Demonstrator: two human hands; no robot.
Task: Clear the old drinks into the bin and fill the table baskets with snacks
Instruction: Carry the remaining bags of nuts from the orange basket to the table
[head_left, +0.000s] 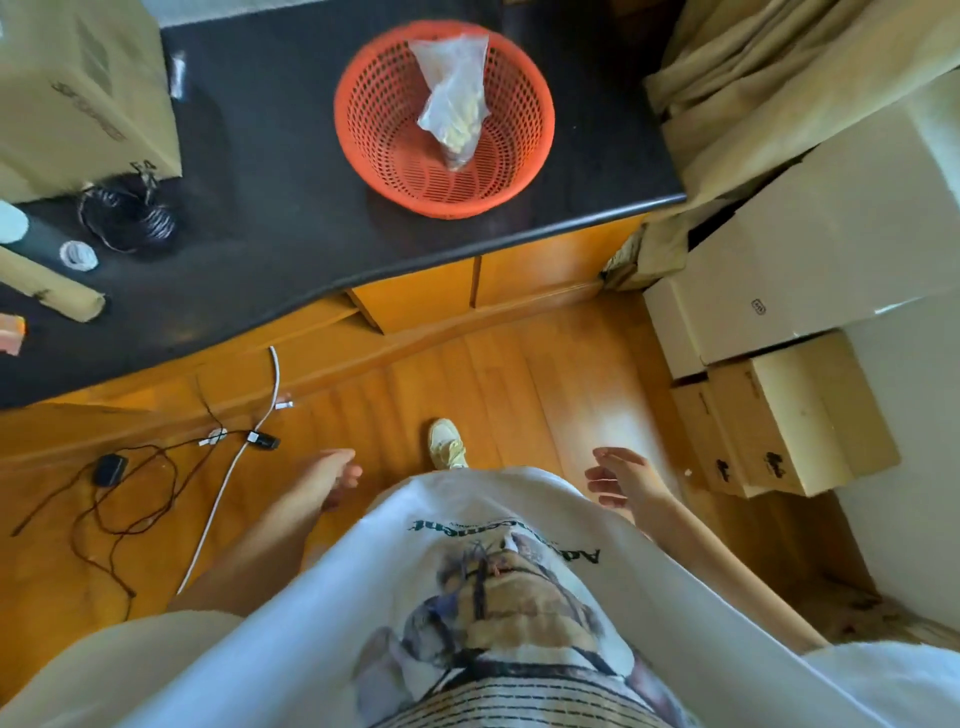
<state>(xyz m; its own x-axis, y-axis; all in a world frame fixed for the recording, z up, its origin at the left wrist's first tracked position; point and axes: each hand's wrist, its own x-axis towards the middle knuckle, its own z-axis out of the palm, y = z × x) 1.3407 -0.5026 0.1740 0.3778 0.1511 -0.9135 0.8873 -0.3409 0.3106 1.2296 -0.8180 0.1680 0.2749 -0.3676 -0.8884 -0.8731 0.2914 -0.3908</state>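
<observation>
An orange plastic basket (363, 130) stands on the dark countertop (270, 156), near its right end. Inside it lies a clear plastic bag of pale snacks (454, 109), propped against the far wall. My left hand (332, 475) hangs low beside my white shirt, fingers loosely curled, holding nothing. My right hand (618, 475) hangs on the other side with fingers spread and empty. Both hands are well below and in front of the counter, far from the basket.
A cardboard box (78, 93) sits at the counter's left, with a coil of black cable (127, 218), a white cap (79, 255) and a cardboard tube (52, 291). Stacked boxes (789, 374) line the right. Loose cables (156, 467) lie on the wooden floor.
</observation>
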